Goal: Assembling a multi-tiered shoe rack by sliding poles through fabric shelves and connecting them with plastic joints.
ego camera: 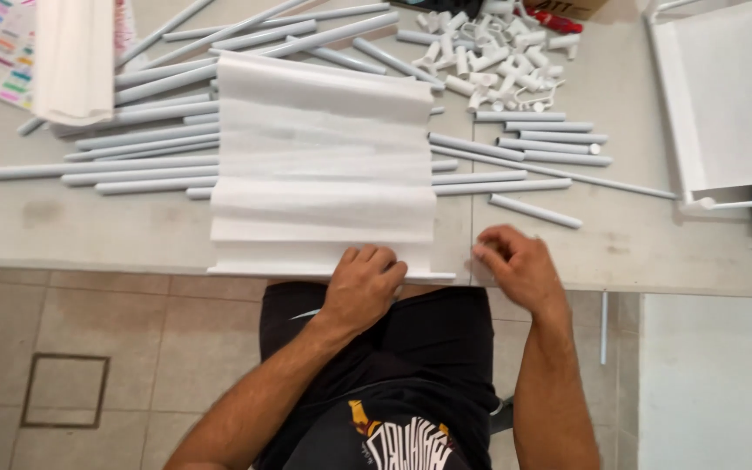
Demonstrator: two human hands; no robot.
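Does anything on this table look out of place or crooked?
The white folded sheet lies on top of the grey tubes, so it sits uneven and wavy. Its near edge overhangs the table, under the left hand. Nothing looks spilled or broken.

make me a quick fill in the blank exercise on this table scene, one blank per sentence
1. The left hand rests on the near edge of the folded white ____ sheet.
2. The sheet lies across a row of grey ____.
3. The small white connectors are piled at the ____ end of the table.
4. The right hand hovers just ____ of the sheet.

Missing words: fabric; tubes; far; right
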